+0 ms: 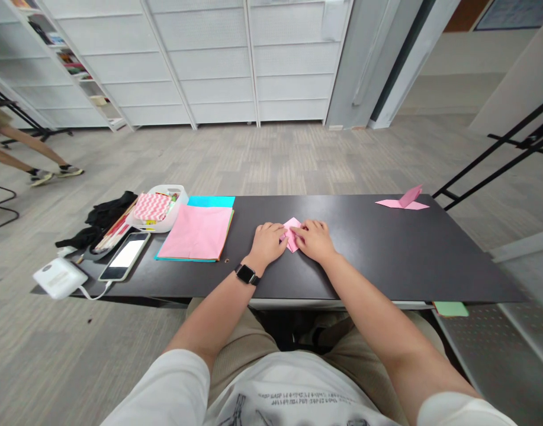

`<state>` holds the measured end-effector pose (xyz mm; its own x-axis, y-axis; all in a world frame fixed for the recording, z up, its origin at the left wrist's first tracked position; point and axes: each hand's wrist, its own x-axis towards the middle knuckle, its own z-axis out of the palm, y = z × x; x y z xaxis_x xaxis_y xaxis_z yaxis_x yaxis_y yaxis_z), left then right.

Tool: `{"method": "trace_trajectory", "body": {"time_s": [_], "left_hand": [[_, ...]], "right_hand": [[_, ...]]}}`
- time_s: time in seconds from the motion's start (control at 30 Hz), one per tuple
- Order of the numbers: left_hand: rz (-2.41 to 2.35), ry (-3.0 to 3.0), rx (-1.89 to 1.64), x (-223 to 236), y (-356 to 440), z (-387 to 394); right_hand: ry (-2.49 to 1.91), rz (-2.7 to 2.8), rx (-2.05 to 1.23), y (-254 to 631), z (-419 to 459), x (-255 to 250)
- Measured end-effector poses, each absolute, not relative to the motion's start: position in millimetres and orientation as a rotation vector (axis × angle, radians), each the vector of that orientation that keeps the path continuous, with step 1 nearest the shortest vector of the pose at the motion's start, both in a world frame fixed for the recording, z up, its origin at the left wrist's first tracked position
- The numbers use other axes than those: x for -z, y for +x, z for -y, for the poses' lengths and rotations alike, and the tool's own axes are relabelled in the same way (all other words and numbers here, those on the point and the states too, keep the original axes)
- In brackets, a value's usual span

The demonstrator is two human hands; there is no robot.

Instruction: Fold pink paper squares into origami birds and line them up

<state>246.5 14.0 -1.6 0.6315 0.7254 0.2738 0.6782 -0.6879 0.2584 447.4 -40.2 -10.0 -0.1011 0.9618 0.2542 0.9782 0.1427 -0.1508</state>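
A small piece of pink origami paper [292, 242], folded into a diamond-like shape, lies flat on the dark table [360, 260] in front of me. My left hand [268, 241], below a black watch [246, 274], grips its left side with curled fingers. On the opposite side my right hand [314, 239] has its thumb and fingertips on the paper's right part. The two hands partly cover the paper's side corners, so its exact folds there are hidden.
Left of my hands lies a stack of pink paper [197, 232] over other colours. Beyond it are a white basket [182, 204], a phone [125, 255] cabled to a white power bank [60, 278], and black cloth [109, 210]. A pink folded crane [407, 200] stands far right. Someone's legs [31, 145] show at left.
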Motion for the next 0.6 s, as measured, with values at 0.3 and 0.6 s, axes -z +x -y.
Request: {"method": "trace_trajectory", "body": {"time_s": [0.3,0.6], "left_hand": [[-1.110,2.714,-0.537,1.5,244.8,-15.3],[-1.061,2.709,-0.532,6.2,242.9,-18.5]], "right_hand": [[-1.880,2.108,0.076,448.1,40.4,9.0],[-1.859,2.069,0.046,452.3,39.0,12.9]]}}
